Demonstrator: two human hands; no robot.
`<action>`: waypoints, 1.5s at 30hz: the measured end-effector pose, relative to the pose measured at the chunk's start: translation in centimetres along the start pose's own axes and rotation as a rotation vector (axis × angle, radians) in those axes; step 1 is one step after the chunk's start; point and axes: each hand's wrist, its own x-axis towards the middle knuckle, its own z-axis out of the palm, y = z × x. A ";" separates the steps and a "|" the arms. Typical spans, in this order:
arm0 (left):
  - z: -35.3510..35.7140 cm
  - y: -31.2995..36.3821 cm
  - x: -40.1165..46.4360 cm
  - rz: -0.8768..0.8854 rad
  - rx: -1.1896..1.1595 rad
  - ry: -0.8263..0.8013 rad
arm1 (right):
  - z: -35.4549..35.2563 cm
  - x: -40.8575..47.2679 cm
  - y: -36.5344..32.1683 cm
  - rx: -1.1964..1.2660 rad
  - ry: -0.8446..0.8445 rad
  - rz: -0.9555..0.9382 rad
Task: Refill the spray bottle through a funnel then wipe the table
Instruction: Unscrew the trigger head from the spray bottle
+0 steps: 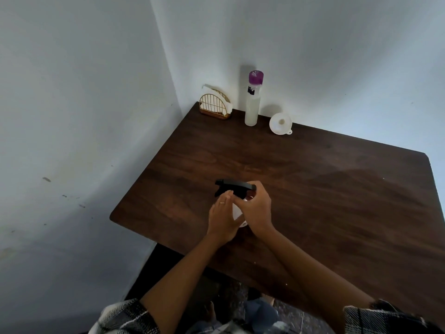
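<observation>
From the head camera, the spray bottle [238,213] stands near the front-left part of the dark wooden table [325,189], its white rounded body mostly covered by both hands and its black trigger head [234,188] pointing left above them. The left hand [222,219] lies against the bottle's left side with fingers fairly straight, a ring on one finger, the fingertips reaching the trigger; the right hand [255,208] curls round the neck just under the black head. At the far corner by the pale walls stand a gold wire napkin holder [214,104] with white paper napkins, a tall frosted bottle [252,100] with a purple cap just to its right, and a white plastic funnel [280,124] lying tilted with its wide mouth facing the camera. All three are well apart from the spray bottle. The tabletop shows brown wood grain and rounded corners. Plaid sleeves [125,317] sit at the bottom edge.
</observation>
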 end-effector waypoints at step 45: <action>0.6 0.0 1.1 -0.041 -0.263 0.018 | -2.8 3.3 -1.7 -0.052 -0.248 -0.086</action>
